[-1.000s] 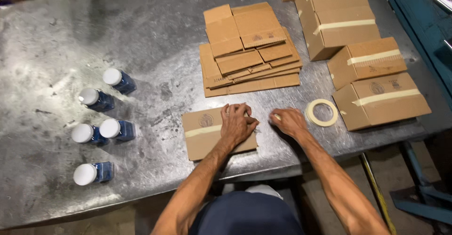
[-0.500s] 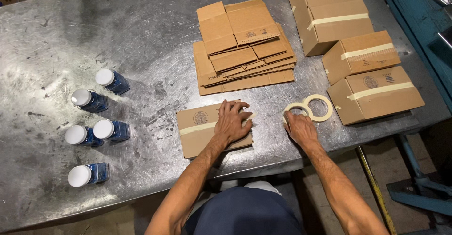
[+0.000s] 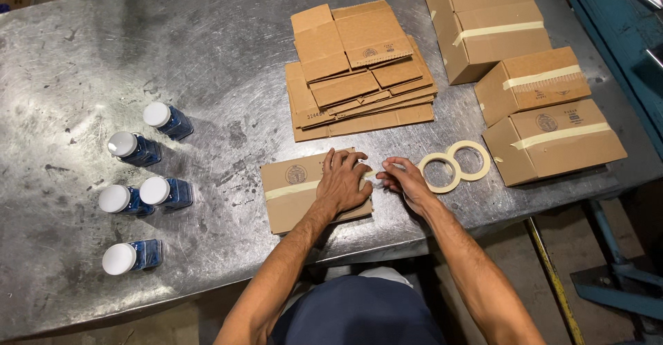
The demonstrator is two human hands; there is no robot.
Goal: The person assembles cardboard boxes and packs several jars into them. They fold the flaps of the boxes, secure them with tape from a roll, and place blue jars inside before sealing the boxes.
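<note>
Hands: left hand (image 3: 343,183) flat on taped box (image 3: 297,189), right hand (image 3: 406,179) pinching tape beside rolls (image 3: 456,165).

Bright overhead light, glare on steel table (image 3: 207,41) (sharp focus), edges dim.

R hand (image 3: 407,183) came back from the tape rolls (image 3: 456,165) toward the small box (image 3: 297,193) near the table's front edge; fingertips ended at the box's right end by the tape strip. L hand (image 3: 343,183) shifted slightly right on the lid.
</note>
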